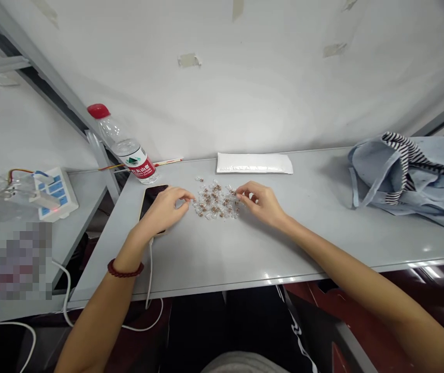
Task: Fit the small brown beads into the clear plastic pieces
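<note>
Clear little pieces with brown centres (216, 199), too small to identify exactly, lie in a loose cluster on a pale grey laminate tabletop (222, 254). The person's left hand (163, 210) sits at the cluster's left edge, its grip half curled, resting over a black smartphone (152, 199) with a white charging cable (150, 272) running off the tabletop's front edge. A dark red bead bracelet (125, 268) circles that wrist. The right hand (262, 203) reaches the cluster's right edge, its grip loosely curled, fingertips (237, 194) among the outermost pieces; whether either hand has hold of a piece, I cannot tell. Behind the cluster lies a flat white padded envelope (255, 163). Further left, a clear plastic water bottle (123, 145) with a red cap and red-and-white label stands tilted. A crumpled pale blue cloth bag (412, 176) with a black-and-white striped strap sits at the far right.
</note>
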Demonstrator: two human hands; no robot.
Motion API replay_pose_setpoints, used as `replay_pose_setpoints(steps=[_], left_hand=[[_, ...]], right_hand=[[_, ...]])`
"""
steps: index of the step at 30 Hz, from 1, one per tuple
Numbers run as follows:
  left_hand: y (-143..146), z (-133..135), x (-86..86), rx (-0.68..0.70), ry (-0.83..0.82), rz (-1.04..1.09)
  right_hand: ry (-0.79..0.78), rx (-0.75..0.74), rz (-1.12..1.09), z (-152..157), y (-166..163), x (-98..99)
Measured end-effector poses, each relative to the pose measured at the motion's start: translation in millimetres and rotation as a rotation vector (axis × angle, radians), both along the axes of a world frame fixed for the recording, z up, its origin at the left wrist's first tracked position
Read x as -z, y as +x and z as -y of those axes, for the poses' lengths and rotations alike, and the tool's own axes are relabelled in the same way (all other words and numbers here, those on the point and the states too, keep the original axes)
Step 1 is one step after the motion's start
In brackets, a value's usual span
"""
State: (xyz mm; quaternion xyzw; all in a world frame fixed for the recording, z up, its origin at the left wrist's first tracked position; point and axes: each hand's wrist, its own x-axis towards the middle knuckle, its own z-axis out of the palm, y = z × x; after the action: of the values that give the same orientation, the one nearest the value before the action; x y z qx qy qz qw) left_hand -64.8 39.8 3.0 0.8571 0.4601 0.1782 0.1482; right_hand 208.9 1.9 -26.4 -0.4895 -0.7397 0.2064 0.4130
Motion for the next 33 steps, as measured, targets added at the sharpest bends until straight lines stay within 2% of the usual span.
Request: replay_pose_setpoints(steps=[6, 14, 18, 22, 25, 30, 33], left_hand=[[-3.5, -5.5, 10.0, 0.031, -0.019, -0.13], [8.9, -9.0, 27.1, 0.091, -0.021, -0.119], [6.0, -9.2, 25.2, 0.07, -0.022, -0.126], [2.9, -5.4, 12.9, -0.001, 0.013, -0.124], [10.5, 6.5, -0.4, -0.081, -0.012, 0.002], [36.3, 33.5, -6.2, 0.11, -0.228, 0.297], [44.4, 40.0, -3.3, 0.1, -0.35, 0.387]], right_hand=[[0.218, -0.1, 0.066, 0.6, -20.3, 10.4], [0.456, -0.206, 0.256, -9.0, -36.3, 20.1], [0.486, -0.204, 0.209, -7.1, -33.5, 21.3], [0.45, -0.179, 0.151, -1.4, -32.7, 15.6], [0.476, -0.185, 0.176, 3.8, -34.3, 10.7], [0.521, -0.253, 0.274, 10.7, -36.1, 10.4], [0.475, -0.278, 0.282, 15.3, -35.0, 9.1]])
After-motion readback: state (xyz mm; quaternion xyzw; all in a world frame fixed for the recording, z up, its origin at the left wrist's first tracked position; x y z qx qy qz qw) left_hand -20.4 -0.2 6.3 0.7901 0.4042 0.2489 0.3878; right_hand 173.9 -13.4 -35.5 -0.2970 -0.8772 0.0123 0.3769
